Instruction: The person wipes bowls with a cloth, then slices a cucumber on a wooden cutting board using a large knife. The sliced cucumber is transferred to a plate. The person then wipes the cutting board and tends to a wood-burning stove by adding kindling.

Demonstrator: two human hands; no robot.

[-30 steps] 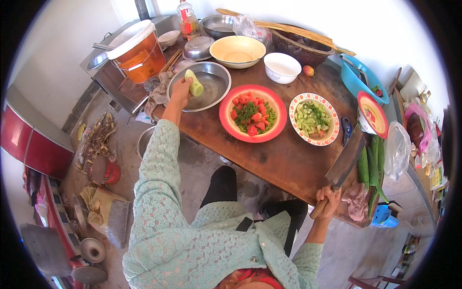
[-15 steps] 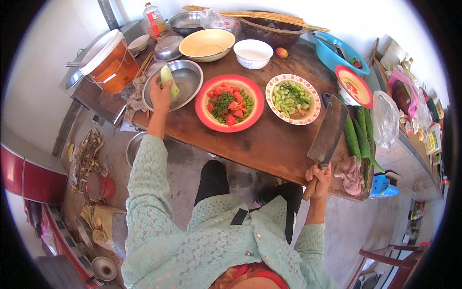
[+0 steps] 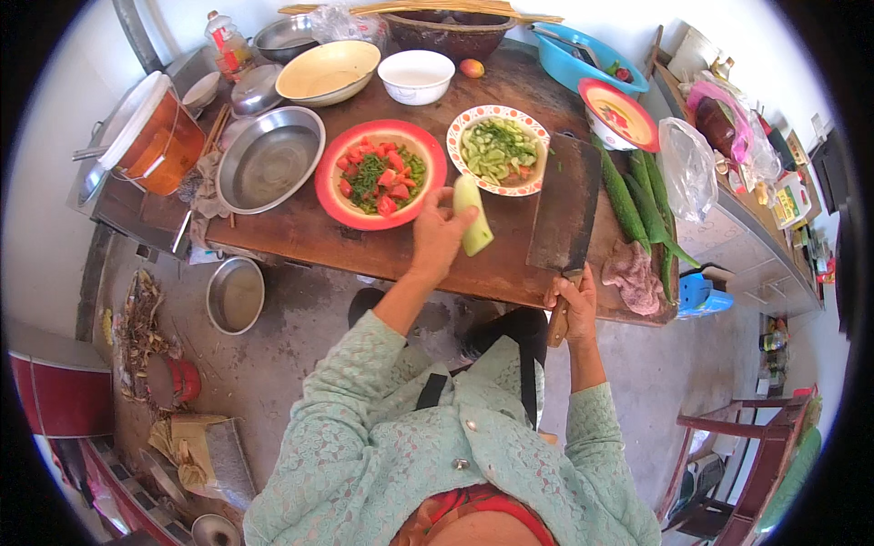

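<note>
My left hand point(image 3: 437, 235) grips a pale green peeled cucumber piece point(image 3: 474, 223), held over the wooden table point(image 3: 401, 261) between two dishes. My right hand point(image 3: 575, 300) is closed round the wooden handle of a broad cleaver point(image 3: 562, 205), its blade pointing away from me over the table. Left of the cucumber piece, a red-rimmed dish point(image 3: 328, 182) holds tomato chunks and chopped greens. Behind the blade's left edge, an orange-patterned bowl point(image 3: 455, 126) contains sliced green vegetable. Several long dark green cucumbers point(image 3: 623, 205) lie to the right of the cleaver, with a pinkish cloth point(image 3: 628, 278) beside them.
A metal basin point(image 3: 270, 162) stands left of the dishes. Farther back are a cream bowl point(image 3: 328, 75), a white bowl point(image 3: 416, 76), a brown crock point(image 3: 446, 38) and a blue basin point(image 3: 583, 65). An orange bucket point(image 3: 173, 141) is at the left.
My left hand has moved right with the cucumber piece, from the metal basin to beside the patterned bowl. The cleaver stays in my right hand, its blade turned more upright. The view has shifted.
</note>
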